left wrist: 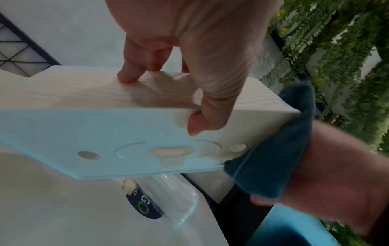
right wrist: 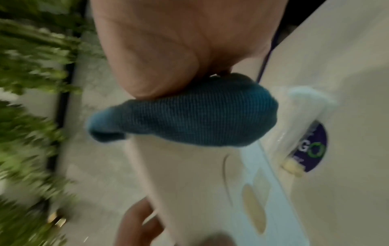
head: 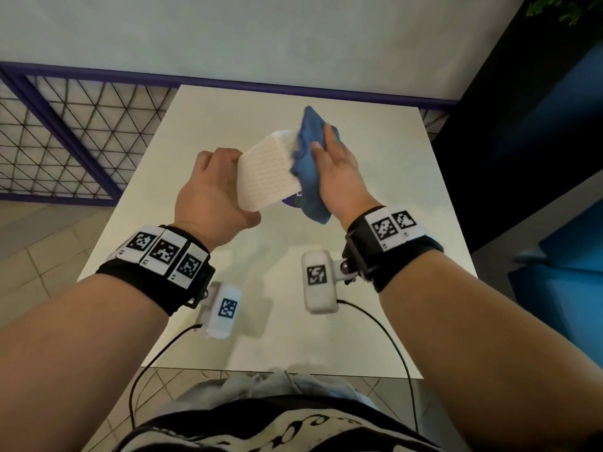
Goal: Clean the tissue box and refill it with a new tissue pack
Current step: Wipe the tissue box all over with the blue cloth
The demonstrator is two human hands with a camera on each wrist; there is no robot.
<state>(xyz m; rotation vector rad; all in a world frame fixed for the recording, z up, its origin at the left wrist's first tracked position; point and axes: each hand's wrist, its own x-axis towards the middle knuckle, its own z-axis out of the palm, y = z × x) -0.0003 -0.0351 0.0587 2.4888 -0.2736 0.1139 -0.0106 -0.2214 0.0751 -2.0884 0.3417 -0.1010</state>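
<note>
Two hands work over one white table (head: 202, 132) in the head view: the left hand (head: 212, 197) grips one white tissue box (head: 266, 168) aloft, the right hand (head: 339, 171) presses one blue cloth (head: 308, 148) flat-fingered against its end

Left wrist view: thumb and fingers (left wrist: 128, 73) clamp the box; one tissue pack (left wrist: 168, 196) lies on the table beneath

Right wrist view, blurred: one cloth under the palm, touching the box
</note>
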